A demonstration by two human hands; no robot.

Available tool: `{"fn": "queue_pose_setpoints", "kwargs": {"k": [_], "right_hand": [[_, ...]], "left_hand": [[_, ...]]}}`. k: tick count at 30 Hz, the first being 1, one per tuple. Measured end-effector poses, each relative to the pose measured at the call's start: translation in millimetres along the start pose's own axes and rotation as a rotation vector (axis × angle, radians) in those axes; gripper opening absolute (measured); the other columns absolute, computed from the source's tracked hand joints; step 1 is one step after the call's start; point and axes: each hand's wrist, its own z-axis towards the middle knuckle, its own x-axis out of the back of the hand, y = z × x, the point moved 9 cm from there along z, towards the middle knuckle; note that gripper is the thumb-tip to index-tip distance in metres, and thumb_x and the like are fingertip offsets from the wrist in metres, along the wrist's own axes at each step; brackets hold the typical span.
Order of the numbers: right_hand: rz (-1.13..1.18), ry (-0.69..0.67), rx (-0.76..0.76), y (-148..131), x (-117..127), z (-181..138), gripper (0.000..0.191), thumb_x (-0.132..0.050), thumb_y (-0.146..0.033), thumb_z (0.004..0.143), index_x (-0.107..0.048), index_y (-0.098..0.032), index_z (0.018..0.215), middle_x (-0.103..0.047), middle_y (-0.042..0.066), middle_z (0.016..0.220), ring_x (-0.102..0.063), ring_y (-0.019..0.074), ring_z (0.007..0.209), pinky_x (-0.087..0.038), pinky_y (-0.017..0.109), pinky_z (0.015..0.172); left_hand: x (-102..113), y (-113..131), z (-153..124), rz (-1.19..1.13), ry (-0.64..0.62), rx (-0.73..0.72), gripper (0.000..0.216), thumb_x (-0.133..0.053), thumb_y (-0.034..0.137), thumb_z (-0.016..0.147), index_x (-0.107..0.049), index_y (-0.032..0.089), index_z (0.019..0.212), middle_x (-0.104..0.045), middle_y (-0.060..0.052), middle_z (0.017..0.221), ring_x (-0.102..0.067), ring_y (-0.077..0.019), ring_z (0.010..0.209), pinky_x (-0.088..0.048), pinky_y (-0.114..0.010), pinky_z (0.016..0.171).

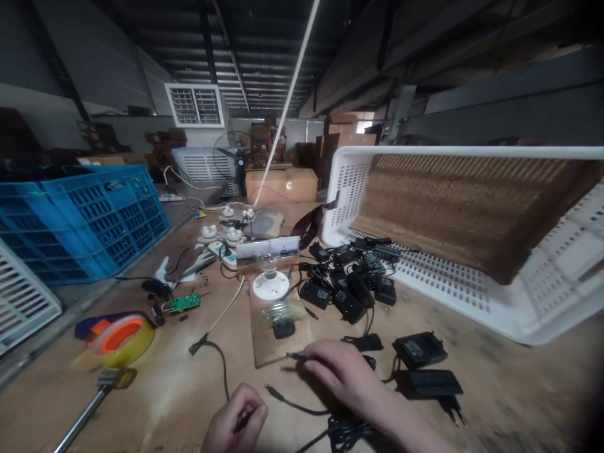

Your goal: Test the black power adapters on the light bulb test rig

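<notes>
My right hand (340, 374) pinches a black cable plug (296, 357), whose tip points left over the near edge of a wooden board (262, 346). My left hand (238, 420) is closed at the bottom of the view, and a dark bit shows between thumb and fingers that I cannot make out. Between the hands lies another black cable with a barrel plug (276, 393). A coiled black cable (346, 434) sits below my right wrist. On the board are a white round lamp base with a clear bulb (271, 286) and a black socket (284, 328) under clear tape.
Black power adapters (346, 296) are piled beyond my right hand; two more adapters (419, 349) lie right of it. A white plastic basket (425, 277) lies tipped at the right. Yellow tape (127, 343), a green circuit board (184, 302) and a blue crate (94, 226) are left.
</notes>
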Motion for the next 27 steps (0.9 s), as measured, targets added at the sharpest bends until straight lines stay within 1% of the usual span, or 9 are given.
{"fn": "queue_pose_setpoints", "kwargs": {"k": [3,8,14,18,21,23,24,26,27], "right_hand": [[0.076,-0.030,0.145,-22.7,-0.7,-8.1,0.022,-0.056,-0.032,0.100,-0.072,-0.026,0.113,-0.077,0.002,0.103,-0.070,0.0169,0.093,-0.047,0.024,0.086],[-0.102,-0.041,0.240,-38.0,-5.1,-10.3,0.025,-0.048,-0.032,0.103,-0.071,-0.024,0.101,-0.074,0.001,0.086,-0.066,0.0163,0.079,-0.044,0.025,0.074],[-0.388,-0.009,0.286,-38.5,-8.1,-11.6,0.018,-0.055,-0.020,0.097,-0.067,-0.018,0.084,-0.071,0.002,0.075,-0.062,0.0173,0.068,-0.040,0.028,0.065],[-0.457,-0.022,0.291,-33.1,-19.4,-11.9,0.015,-0.056,-0.017,0.097,-0.068,-0.017,0.087,-0.071,0.002,0.076,-0.062,0.0178,0.067,-0.042,0.029,0.067],[-0.418,-0.084,0.282,-29.4,-21.3,-12.2,0.019,-0.054,-0.019,0.098,-0.070,-0.018,0.087,-0.073,0.003,0.077,-0.064,0.0187,0.071,-0.045,0.030,0.072],[-0.300,-0.108,0.239,-21.7,-5.8,-7.7,0.020,-0.058,-0.031,0.097,-0.072,-0.020,0.088,-0.075,0.004,0.082,-0.066,0.0205,0.078,-0.047,0.031,0.077],[-0.239,-0.061,0.180,-12.7,11.5,-1.8,0.021,-0.059,-0.038,0.096,-0.073,-0.022,0.094,-0.076,0.006,0.091,-0.068,0.0224,0.086,-0.049,0.032,0.082],[-0.191,0.170,-0.069,23.4,62.8,12.7,0.038,-0.059,-0.049,0.094,-0.069,-0.022,0.119,-0.072,0.011,0.117,-0.064,0.0271,0.110,-0.048,0.038,0.095],[-0.206,0.331,-0.244,48.2,92.0,15.9,0.050,-0.057,-0.050,0.094,-0.060,-0.020,0.135,-0.066,0.015,0.130,-0.059,0.0296,0.122,-0.045,0.041,0.102]], "left_hand": [[0.4,28.7,8.8,-0.051,0.030,0.001,0.034,-0.053,0.051,0.091,-0.060,0.021,0.078,-0.054,0.003,0.070,-0.053,-0.0162,0.069,-0.042,-0.023,0.064],[-17.4,74.2,22.7,-0.104,-0.049,-0.103,0.029,-0.056,0.044,0.092,-0.064,0.019,0.079,-0.064,0.000,0.074,-0.059,-0.0176,0.073,-0.046,-0.024,0.068],[-32.9,81.0,30.2,0.014,-0.077,-0.156,0.028,-0.055,0.040,0.092,-0.059,0.018,0.075,-0.064,-0.002,0.073,-0.059,-0.0181,0.071,-0.044,-0.026,0.066],[-37.6,79.2,37.0,-0.068,-0.060,-0.106,0.029,-0.050,0.041,0.092,-0.056,0.019,0.073,-0.063,-0.002,0.072,-0.060,-0.0189,0.072,-0.045,-0.028,0.068],[-44.3,83.3,40.0,0.034,-0.070,-0.139,0.027,-0.051,0.038,0.093,-0.056,0.019,0.074,-0.064,-0.003,0.073,-0.061,-0.0195,0.073,-0.044,-0.027,0.067],[-48.3,85.1,40.1,0.099,-0.077,-0.169,0.025,-0.050,0.034,0.094,-0.057,0.019,0.076,-0.066,-0.003,0.075,-0.062,-0.0195,0.072,-0.043,-0.027,0.066],[-49.4,85.9,39.6,0.119,-0.075,-0.184,0.024,-0.049,0.032,0.095,-0.057,0.019,0.077,-0.067,-0.003,0.076,-0.063,-0.0193,0.073,-0.044,-0.027,0.066],[-50.6,87.2,37.8,0.133,-0.066,-0.208,0.020,-0.049,0.030,0.096,-0.061,0.019,0.085,-0.070,-0.004,0.082,-0.066,-0.0195,0.078,-0.047,-0.027,0.071],[-51.5,87.6,36.6,0.124,-0.068,-0.217,0.017,-0.050,0.029,0.095,-0.064,0.019,0.090,-0.072,-0.004,0.087,-0.068,-0.0198,0.083,-0.048,-0.027,0.074]]}}
